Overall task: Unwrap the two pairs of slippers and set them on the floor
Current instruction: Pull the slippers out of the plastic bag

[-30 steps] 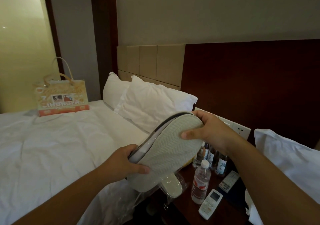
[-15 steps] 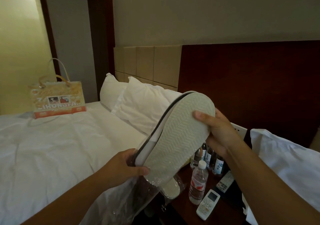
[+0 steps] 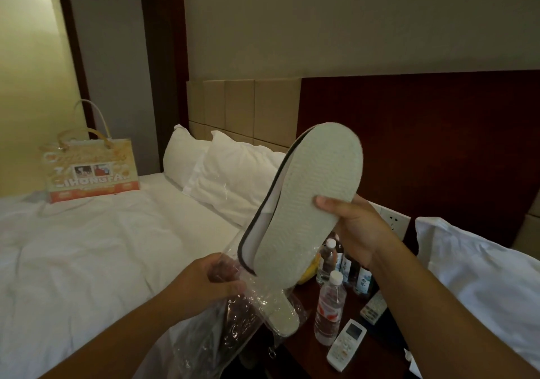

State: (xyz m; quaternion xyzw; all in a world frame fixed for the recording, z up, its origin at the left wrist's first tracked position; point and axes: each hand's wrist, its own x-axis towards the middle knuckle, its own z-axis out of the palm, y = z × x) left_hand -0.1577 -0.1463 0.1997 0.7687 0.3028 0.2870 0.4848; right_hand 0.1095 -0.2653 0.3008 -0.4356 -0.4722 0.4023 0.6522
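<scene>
The right hand [image 3: 353, 226] is gripping a white slipper [image 3: 306, 203] at mid-length, its thumb lying across the ribbed sole and the remaining fingers wrapping behind, out of sight. The slipper is tilting up and away, its toe rising above that grip and its heel dipping toward the left hand [image 3: 210, 282], whose fingers [image 3: 226, 286] are pinching the mouth of the clear plastic wrapper [image 3: 233, 329]. The heel end appears to be sitting inside the film. Just below the left fingers, a second slipper [image 3: 285, 318] is showing only its sole tip through the plastic. These look like thin, light, floppy slippers that are likely bending if held by one end, so gripping across the middle of the sole seems soundest; the film looks slick and clingy and is best held bunched at its opening. Below the right fingers, a water bottle [image 3: 330, 311] and a remote [image 3: 346, 340] are crowding the table [image 3: 301, 352]. The floor is lying outside the frame, the wrapper's lower end is being cut off, and any second pair is not showing.
</scene>
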